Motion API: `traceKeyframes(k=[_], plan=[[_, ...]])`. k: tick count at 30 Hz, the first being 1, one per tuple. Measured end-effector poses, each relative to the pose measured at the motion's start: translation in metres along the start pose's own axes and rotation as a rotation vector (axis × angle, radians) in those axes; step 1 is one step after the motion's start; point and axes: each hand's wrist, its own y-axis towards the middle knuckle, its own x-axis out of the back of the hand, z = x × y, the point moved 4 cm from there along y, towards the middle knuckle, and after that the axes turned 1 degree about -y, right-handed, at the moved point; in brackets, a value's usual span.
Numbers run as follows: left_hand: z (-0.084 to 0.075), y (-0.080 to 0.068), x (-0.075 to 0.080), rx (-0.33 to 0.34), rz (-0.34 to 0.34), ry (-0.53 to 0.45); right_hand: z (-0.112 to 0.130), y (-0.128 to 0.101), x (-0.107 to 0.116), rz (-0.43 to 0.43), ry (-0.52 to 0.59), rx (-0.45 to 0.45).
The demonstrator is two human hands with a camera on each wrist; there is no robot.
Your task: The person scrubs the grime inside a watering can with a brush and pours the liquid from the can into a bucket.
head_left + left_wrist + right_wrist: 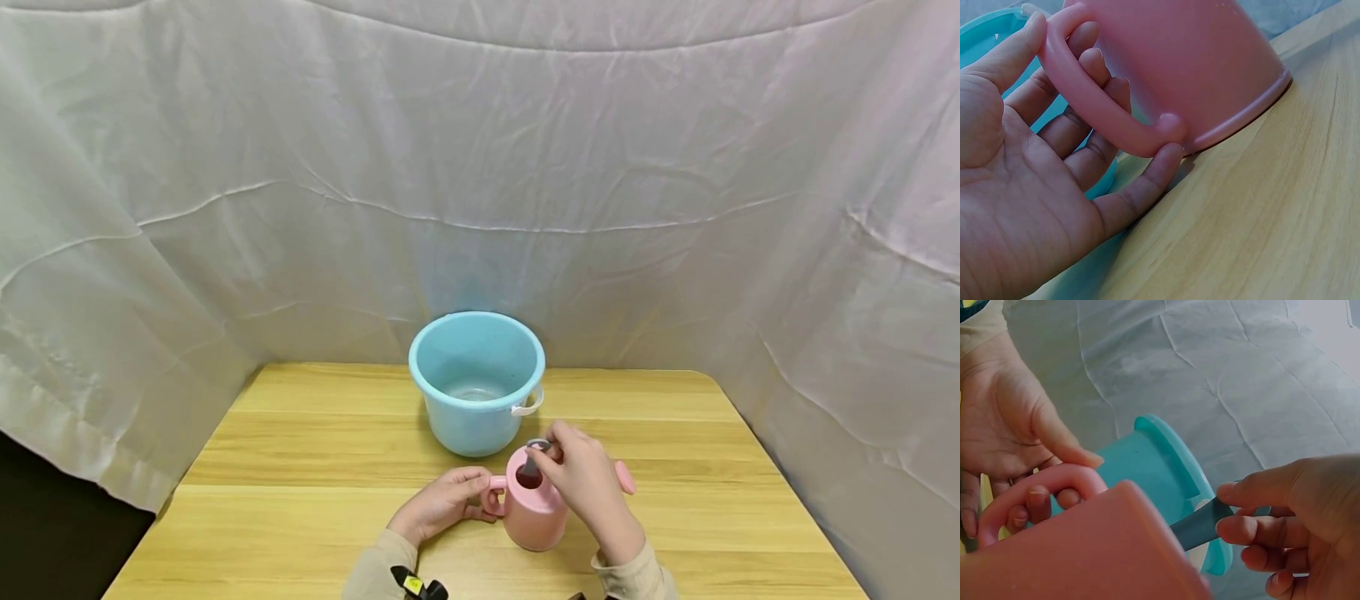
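A pink watering can [534, 525] stands upright on the wooden table, its round spout head [625, 477] showing to the right behind the right wrist. My left hand [447, 502] holds the can's loop handle [1088, 94], with the thumb on top, several fingers through the loop and the little finger at its lower end. Over the can's top opening, my right hand [587, 477] pinches the dark grey handle of a tool [1197, 525] between thumb and fingers. The tool's lower end is inside the can and hidden, so I cannot tell its kind.
Just behind the can is a light blue bucket [474, 429] with a white handle [529, 403] hanging at its right side. The wooden table [300, 467] ends at a pale curtain [480, 142] at the back and sides.
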Motion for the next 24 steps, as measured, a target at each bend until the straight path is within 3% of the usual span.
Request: traceKeyframes(k=[4,7,24], plan=[[-0.001,0.0,0.0,-0.003,0.0,0.001,-0.004,0.001,-0.006,0.134,-0.042,-0.082],[-0.001,0.0,0.0,-0.005,0.003,0.003,-0.004,0.0,-0.008,0.171,-0.057,-0.087],[0.001,0.0,0.001,-0.004,0.001,-0.001,-0.007,-0.001,-0.013,0.096,-0.128,0.009]])
